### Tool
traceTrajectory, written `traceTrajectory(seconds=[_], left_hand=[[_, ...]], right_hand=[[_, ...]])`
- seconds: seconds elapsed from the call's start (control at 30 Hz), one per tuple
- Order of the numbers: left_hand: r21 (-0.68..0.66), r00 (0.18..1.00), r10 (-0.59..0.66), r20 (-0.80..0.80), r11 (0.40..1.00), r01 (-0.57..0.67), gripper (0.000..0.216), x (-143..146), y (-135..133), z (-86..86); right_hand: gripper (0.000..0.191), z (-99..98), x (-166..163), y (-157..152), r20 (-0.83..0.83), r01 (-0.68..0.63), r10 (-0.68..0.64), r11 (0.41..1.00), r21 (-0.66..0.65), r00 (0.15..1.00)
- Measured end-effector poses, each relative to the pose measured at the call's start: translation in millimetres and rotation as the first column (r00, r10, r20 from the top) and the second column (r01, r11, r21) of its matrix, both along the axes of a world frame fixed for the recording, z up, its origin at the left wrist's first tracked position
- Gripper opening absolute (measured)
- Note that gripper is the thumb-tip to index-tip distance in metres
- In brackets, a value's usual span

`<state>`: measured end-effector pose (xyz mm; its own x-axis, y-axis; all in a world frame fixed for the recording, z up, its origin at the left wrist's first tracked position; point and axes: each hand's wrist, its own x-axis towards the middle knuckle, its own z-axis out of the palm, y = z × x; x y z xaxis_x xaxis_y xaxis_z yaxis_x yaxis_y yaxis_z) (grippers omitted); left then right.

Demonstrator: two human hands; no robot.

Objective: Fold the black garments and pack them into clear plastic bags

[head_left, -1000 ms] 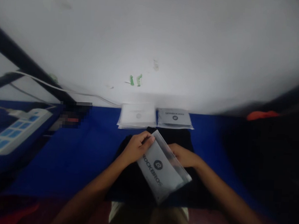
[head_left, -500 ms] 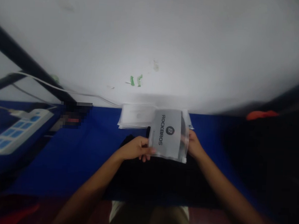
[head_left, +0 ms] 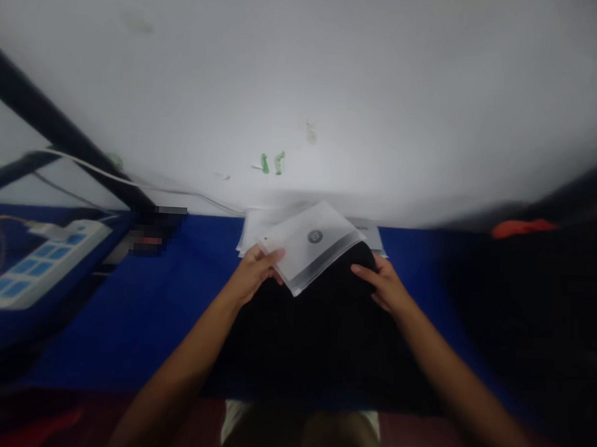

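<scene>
A flat, frosted plastic zip bag point(head_left: 297, 247) with a round dark logo is held at a slant above the table. My left hand point(head_left: 256, 271) pinches its left corner, thumb on top. Its clear strip edge faces down and to the right. My right hand point(head_left: 383, 281) has its thumb over a soft black item point(head_left: 361, 257), probably cloth, right beside that clear edge. Whether the black item goes inside the bag I cannot tell. More black material point(head_left: 312, 344) spreads over the table below both hands, its outline lost in the dark.
A stack of similar bags point(head_left: 256, 222) lies against the white wall point(head_left: 306, 84). At the left are a power strip point(head_left: 41, 263) with a plug and a white cable point(head_left: 180, 190). The tabletop point(head_left: 164, 310) is blue. An orange-red object point(head_left: 523, 228) sits on a dark mass at right.
The bag has turned from upright to slanted, moving left and away from me. My right hand has let go of the bag's right edge and now grips the black item.
</scene>
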<state>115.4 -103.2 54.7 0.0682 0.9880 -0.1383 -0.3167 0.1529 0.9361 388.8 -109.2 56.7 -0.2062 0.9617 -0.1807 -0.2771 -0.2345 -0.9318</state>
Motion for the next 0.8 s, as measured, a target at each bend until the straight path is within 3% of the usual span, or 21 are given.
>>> traceTrajectory(seconds=[0.07,0.23,0.37,0.5,0.57,0.63,0.7,0.73,0.8], left_hand=[[-0.025,0.998,-0.025,-0.054,0.999,0.024,0.037,0.5,2.5,0.0],[0.023,0.978,0.145,-0.152,0.989,-0.143,0.045,-24.1,37.8,-0.5],[0.135,0.857,0.242,-0.454,0.97,-0.202,0.048,-51.7,69.4,-8.1],[0.128,0.753,0.256,-0.607,0.966,-0.225,0.037,-69.9,84.6,-19.2],[0.159,0.655,0.288,-0.699,0.955,-0.25,0.038,-71.9,84.4,-22.9],[0.3,0.484,0.381,-0.788,0.924,-0.239,0.048,-65.4,76.8,-23.8],[0.471,0.347,0.489,-0.801,0.871,-0.14,0.055,-48.7,60.8,-20.7],[0.517,0.358,0.508,-0.784,0.852,-0.078,0.055,-36.9,49.8,-17.7],[0.479,0.551,0.385,-0.741,0.877,0.03,0.048,-10.0,24.3,-9.5]], right_hand=[[0.033,0.0,1.0,0.8,-0.005,-0.005,0.005,1.0,0.009,1.0],[0.042,2.8,9.5,2.1,0.0,-0.081,0.081,0.997,-0.01,0.997],[0.043,1.5,14.1,1.1,0.014,-0.255,0.256,0.966,-0.048,0.967],[0.037,-2.0,15.0,1.3,0.032,-0.353,0.358,0.93,-0.1,0.933],[0.036,-3.4,14.9,1.5,0.001,-0.353,0.356,0.927,-0.123,0.934],[0.038,-4.0,14.8,1.2,-0.038,-0.342,0.34,0.929,-0.144,0.94],[0.038,-3.4,14.7,0.4,-0.072,-0.341,0.334,0.928,-0.148,0.94],[0.037,-2.6,14.5,-0.1,-0.086,-0.348,0.339,0.926,-0.144,0.937],[0.036,0.5,13.5,-1.2,-0.109,-0.376,0.363,0.917,-0.131,0.925]])
